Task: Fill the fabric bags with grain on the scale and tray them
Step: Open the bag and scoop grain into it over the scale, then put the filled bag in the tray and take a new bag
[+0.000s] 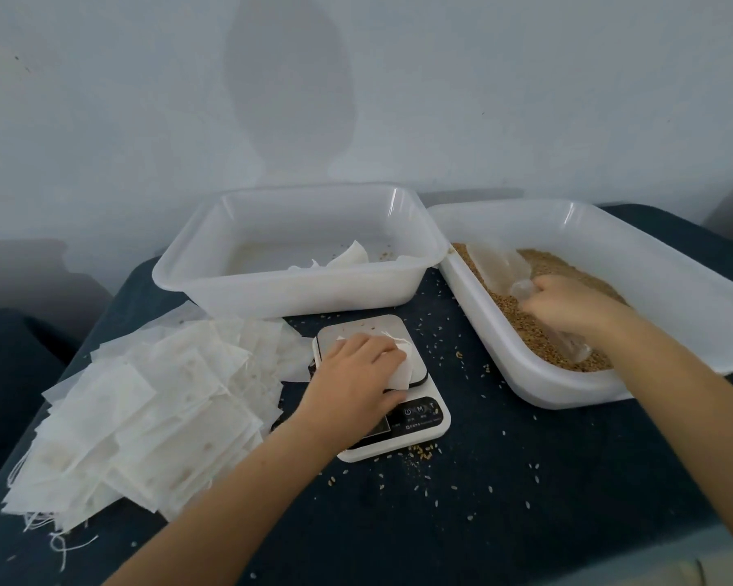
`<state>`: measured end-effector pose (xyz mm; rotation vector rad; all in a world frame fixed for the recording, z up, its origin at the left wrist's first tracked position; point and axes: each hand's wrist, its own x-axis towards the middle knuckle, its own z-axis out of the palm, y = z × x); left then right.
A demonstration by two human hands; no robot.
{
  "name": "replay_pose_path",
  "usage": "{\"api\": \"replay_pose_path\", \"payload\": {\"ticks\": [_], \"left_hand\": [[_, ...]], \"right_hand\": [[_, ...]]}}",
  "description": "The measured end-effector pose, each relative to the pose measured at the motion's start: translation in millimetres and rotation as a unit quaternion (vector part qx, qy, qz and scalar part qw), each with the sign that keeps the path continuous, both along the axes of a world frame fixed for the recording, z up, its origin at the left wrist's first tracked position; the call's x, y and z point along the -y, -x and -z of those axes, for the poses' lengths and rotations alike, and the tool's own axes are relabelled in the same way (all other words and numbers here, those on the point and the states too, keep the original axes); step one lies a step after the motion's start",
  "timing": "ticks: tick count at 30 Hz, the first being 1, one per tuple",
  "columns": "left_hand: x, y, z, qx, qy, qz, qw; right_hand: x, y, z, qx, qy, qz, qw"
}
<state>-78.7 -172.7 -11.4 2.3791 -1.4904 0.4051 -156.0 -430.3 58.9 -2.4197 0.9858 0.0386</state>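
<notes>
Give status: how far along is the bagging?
Early. Done: a few bags lie in the rear tray. In hand: left hand holds a bag on the scale; right hand grips a clear scoop in the grain tray. Left: a large empty-bag pile.

The bench [504, 480] wears a dark navy cloth, speckled around the scale with pale and tan grains; the scale [415, 420] is white, with a black panel at its near end bearing pale symbols; the fabric bag [400, 370] on its platform is plain white; left of the scale, the heap of bags [145, 416] is white, some faintly yellow-stained; behind the scale, the tray [288, 289] is translucent milky white; right of the scale, a second tub [568, 391] is the same white, its grain [546, 336] golden brown; the scoop [500, 264] in that grain is clear; the wall [356, 78] is pale grey-blue.
</notes>
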Motion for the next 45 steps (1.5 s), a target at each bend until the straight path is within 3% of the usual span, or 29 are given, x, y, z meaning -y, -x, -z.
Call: {"api": "replay_pose_path", "payload": {"ticks": [6,8,11,13,15,17,18,22,27,31,35,37,41,43,45], "left_hand": [[10,-3,2,0.049,-0.005,-0.019,0.999],[7,-10,-3,-0.027,0.067,-0.034,0.997],[-2,-25,-26,-0.218,0.162,-0.097,0.958],[-11,-38,-41,-0.298,0.211,-0.114,0.924],[-19,-45,-59,-0.348,0.253,-0.105,0.897],[-22,-49,-73,-0.383,0.274,-0.084,0.878],[-22,-49,-80,-0.396,0.279,-0.072,0.872],[-23,-50,-100,-0.432,0.314,-0.02,0.845],[-22,-61,-105,-0.421,0.373,-0.031,0.826],[-33,-72,-90,-0.446,0.469,-0.07,0.759],[-51,-80,-62,-0.44,0.435,-0.132,0.774],[-61,-82,-49,-0.428,0.387,-0.16,0.801],[-85,-85,-30,-0.278,0.148,-0.194,0.929],[-96,-83,-22,-0.217,0.041,-0.203,0.954],[-107,-82,-15,-0.179,-0.029,-0.224,0.957]], "right_hand": [[-3,-5,6,-0.123,0.02,-0.034,0.992],[0,-3,8,-0.139,0.028,-0.055,0.988],[2,1,7,-0.167,0.049,-0.082,0.981],[-3,3,-3,-0.128,0.112,-0.092,0.981],[-13,-3,-19,0.031,0.159,-0.095,0.982],[-41,-14,-43,0.171,0.091,-0.174,0.966],[-59,-21,-54,0.188,0.051,-0.237,0.952],[-109,-60,-79,0.122,0.096,-0.389,0.908],[-117,-101,-98,0.107,0.085,-0.429,0.893],[-98,-126,-109,0.084,0.118,-0.418,0.897],[-69,-153,-115,0.088,0.135,-0.381,0.91],[-58,-170,-109,0.07,0.161,-0.368,0.913],[-44,-200,-78,0.052,0.241,-0.337,0.909],[-37,-212,-57,0.049,0.268,-0.312,0.91],[-32,-219,-35,0.034,0.286,-0.289,0.913]]}}
